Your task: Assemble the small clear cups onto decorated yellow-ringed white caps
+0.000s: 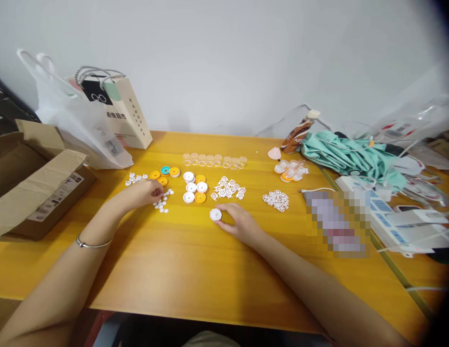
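My left hand (146,192) rests on the yellow table (181,270) with its fingers curled over a scatter of small white buttons (162,203); what it pinches is too small to make out. My right hand (238,222) lies beside a white round disc (215,214), fingertips touching it and holding it on the tabletop. Between the hands stand white and orange round caps (194,188). Orange and teal rings (164,172) lie just beyond my left hand. White lattice pieces (228,188) sit beyond my right hand.
A row of clear small cups (214,160) runs behind the parts. A second lattice pile (277,199) and a pile of clear lids (291,170) lie to the right. An open cardboard box (36,188) and bags (101,120) stand left. A power strip (387,217), green cloth (350,154) and bottle (298,132) crowd the right.
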Motion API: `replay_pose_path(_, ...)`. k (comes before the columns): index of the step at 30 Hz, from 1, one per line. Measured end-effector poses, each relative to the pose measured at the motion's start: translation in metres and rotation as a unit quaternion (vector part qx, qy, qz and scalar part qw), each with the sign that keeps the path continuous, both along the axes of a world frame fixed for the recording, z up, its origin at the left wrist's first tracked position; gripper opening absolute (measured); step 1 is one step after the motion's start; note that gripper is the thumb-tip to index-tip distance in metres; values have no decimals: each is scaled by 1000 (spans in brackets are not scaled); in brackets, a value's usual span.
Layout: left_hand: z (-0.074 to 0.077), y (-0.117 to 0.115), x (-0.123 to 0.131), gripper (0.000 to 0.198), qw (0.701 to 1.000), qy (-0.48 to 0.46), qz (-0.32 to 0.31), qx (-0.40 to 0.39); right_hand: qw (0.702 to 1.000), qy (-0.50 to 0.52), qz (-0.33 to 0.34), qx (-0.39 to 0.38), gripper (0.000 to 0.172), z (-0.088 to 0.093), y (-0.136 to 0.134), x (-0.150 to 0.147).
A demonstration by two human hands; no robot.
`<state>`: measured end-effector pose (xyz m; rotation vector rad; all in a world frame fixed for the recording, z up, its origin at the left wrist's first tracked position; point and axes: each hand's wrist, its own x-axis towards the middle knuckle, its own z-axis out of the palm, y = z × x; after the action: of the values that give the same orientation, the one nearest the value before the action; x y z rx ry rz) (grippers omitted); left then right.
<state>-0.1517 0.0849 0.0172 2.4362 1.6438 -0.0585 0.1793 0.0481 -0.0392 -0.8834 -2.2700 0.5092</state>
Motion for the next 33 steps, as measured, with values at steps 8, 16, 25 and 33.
replay_pose_path(8, -1, 0, 7, 13, 998, 51, 15, 13, 1000, -2, -3, -1, 29, 1, 0, 0)
replay_pose_path(16, -3, 1, 0, 16, 1000, -11, -19, 3, 1000, -6, 1, -8, 29, 1, 0, 0)
replay_pose_path(25, 19, -16, 1, 21, 981, -124, -57, -141, 1000, -3, -1, -8, 28, 2, 0, 0)
replay_pose_path(33, 16, -16, 8, 13, 975, -122, -49, -180, 1000, -2, 2, -7, 29, 0, 0, 0)
